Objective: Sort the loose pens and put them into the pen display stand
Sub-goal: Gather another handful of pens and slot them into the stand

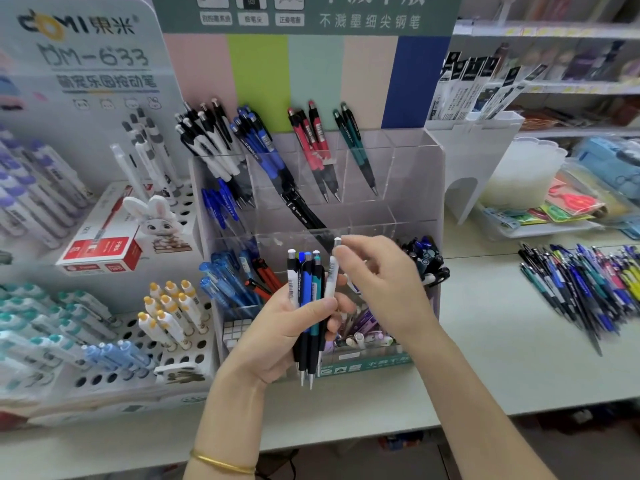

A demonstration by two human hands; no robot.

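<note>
My left hand (277,327) grips a bunch of several pens (306,289), black, blue and teal, held upright in front of the clear acrylic pen display stand (415,188). My right hand (377,282) pinches the top of a white pen (331,275) at the right side of that bunch. The stand's back row holds black-and-white pens (204,140), blue pens (256,140), red pens (311,140) and teal pens (353,140) in separate compartments. A heap of loose pens (585,285) lies on the shelf to the right.
A white holed rack (180,358) with capped pens stands at the left, beside a red-and-white box (100,251) and a rabbit figure (156,216). A white card holder (474,161) and trays of packaged goods (561,209) sit to the right.
</note>
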